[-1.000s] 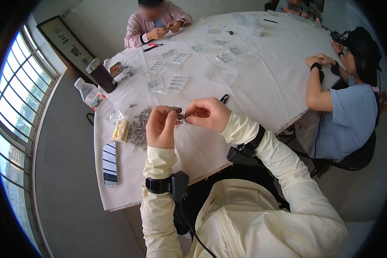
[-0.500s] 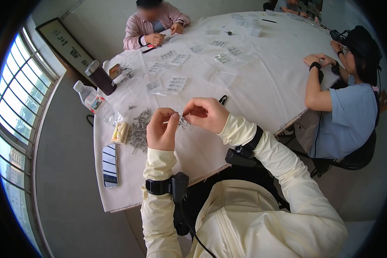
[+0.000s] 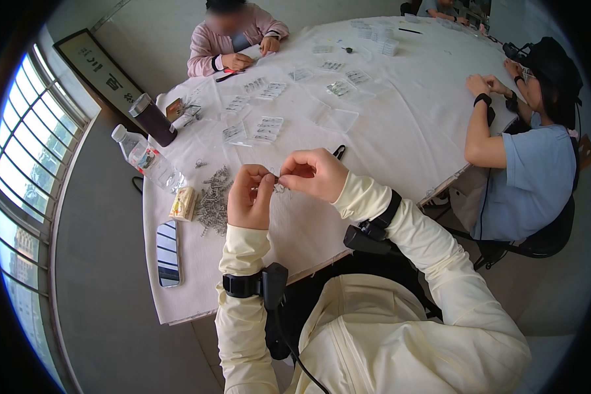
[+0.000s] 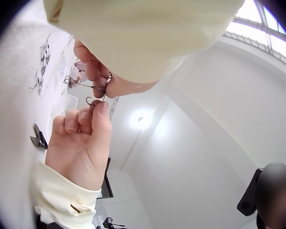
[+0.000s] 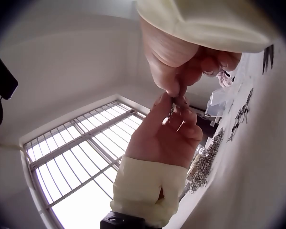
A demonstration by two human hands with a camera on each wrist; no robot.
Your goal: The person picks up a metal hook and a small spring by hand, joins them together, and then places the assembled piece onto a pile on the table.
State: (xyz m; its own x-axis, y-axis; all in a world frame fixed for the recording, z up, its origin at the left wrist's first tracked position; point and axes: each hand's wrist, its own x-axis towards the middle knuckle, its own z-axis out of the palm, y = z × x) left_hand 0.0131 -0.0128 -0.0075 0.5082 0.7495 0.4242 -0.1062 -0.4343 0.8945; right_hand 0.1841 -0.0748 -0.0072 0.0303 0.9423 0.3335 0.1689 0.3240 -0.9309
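My left hand (image 3: 249, 200) and right hand (image 3: 316, 174) meet above the table, fingertips close together. Between the left thumb and fingers is a thin metal wire piece (image 4: 93, 87) with a looped end. Beside the right fingertips, a small curved hook (image 4: 89, 101) shows in the left wrist view; the right thumb and index finger pinch a tiny metal part, mostly hidden. Left of the left hand, a heap of small metal pieces (image 3: 211, 203) lies on the white cloth. More dark metal pieces (image 5: 240, 114) lie on the cloth below the hands.
Black-handled cutters (image 4: 38, 137) lie beyond the right hand. Clear compartment boxes (image 3: 268, 129) are spread across the table (image 3: 414, 98). A tissue pack (image 3: 183, 203), phone (image 3: 169, 253), water bottle (image 3: 144, 156) and dark flask (image 3: 153, 119) stand or lie at left. Other people sit around.
Both hands have shifted slightly, and the left fingers have changed their hold on the small metal parts. The person in pink has lowered their hands towards the table.
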